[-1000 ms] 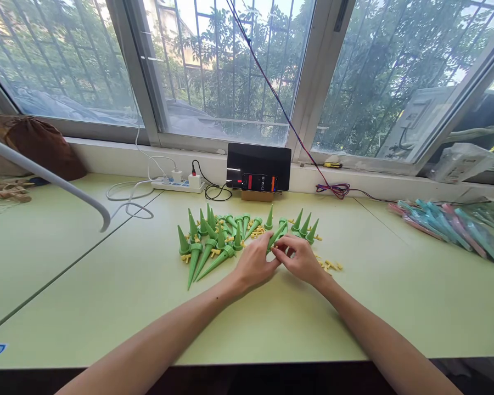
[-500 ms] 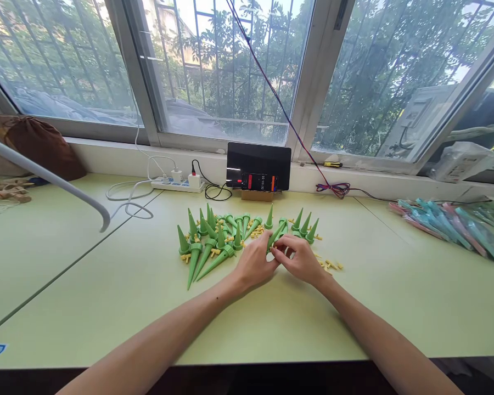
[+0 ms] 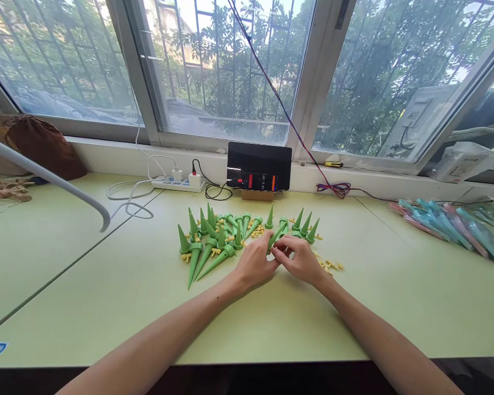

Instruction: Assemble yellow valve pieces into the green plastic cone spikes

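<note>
A green plant watering spike (image 3: 276, 232) is held in my left hand (image 3: 254, 262), its tip pointing up and to the right. My right hand (image 3: 299, 259) is closed in a pinch at the lower end of that spike, fingertips meeting those of my left hand. Whatever lies between the right fingertips is hidden. Left of my hands, several green spikes (image 3: 206, 255) stand or lie in a cluster, with small yellow T-shaped valves (image 3: 215, 252) at their caps. Behind the hands, more upright spikes (image 3: 304, 224) stand. Loose yellow valves (image 3: 330, 265) lie right of my right wrist.
A black tablet (image 3: 259, 156) with a phone (image 3: 260, 182) before it leans on the sill. Left of it lies a power strip (image 3: 177, 183) with cables. Bagged coloured pieces (image 3: 448, 222) are at the right; a white curved bar (image 3: 49, 178) crosses the left.
Both hands stay at almost the same place with the spike. A small yellow spot at the right fingertips is now hardly visible.
</note>
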Available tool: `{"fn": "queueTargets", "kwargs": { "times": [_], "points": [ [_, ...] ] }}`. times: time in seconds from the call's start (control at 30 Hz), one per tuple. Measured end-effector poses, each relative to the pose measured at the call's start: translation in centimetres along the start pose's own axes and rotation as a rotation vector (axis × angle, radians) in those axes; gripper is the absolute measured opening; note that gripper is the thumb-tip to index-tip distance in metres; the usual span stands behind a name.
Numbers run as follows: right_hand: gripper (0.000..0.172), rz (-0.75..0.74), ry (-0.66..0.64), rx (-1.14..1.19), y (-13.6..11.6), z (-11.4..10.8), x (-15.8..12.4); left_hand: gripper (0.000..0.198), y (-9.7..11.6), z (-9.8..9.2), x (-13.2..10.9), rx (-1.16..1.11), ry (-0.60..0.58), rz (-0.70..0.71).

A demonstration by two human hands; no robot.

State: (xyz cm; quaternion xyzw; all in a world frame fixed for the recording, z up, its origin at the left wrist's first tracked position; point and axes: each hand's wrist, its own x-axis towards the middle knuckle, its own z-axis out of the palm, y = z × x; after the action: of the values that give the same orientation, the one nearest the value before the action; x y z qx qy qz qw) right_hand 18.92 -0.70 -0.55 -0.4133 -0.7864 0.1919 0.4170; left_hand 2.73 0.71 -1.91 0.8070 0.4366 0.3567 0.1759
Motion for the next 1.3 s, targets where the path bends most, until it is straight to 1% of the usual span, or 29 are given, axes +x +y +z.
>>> {"fn": "queueTargets", "kwargs": {
  "times": [0.23,0.47,0.63,0.8,1.07,1.3],
  "points": [
    [0.019,0.03,-0.008,0.042,-0.01,0.1,0.02,0.022,0.14,-0.07,0.07,0.011,0.014,0.017],
    [0.016,0.101,-0.021,0.172,0.05,0.31,0.01,0.018,0.06,-0.05,0.09,-0.006,0.013,0.015],
    [0.015,0.15,-0.024,0.242,0.13,0.45,0.07,0.021,-0.03,0.04,0.1,-0.01,0.017,0.015],
    [0.019,0.217,-0.046,0.323,0.25,0.5,0.1,0.022,-0.06,0.08,0.05,-0.021,0.026,0.015],
    [0.03,0.305,-0.075,0.48,0.39,0.63,0.25,0.021,0.02,0.18,-0.06,-0.052,0.028,0.017],
    [0.031,0.344,-0.092,0.556,0.33,0.63,0.32,0.017,0.19,0.18,0.0,-0.049,0.038,0.027]
  ]
}}
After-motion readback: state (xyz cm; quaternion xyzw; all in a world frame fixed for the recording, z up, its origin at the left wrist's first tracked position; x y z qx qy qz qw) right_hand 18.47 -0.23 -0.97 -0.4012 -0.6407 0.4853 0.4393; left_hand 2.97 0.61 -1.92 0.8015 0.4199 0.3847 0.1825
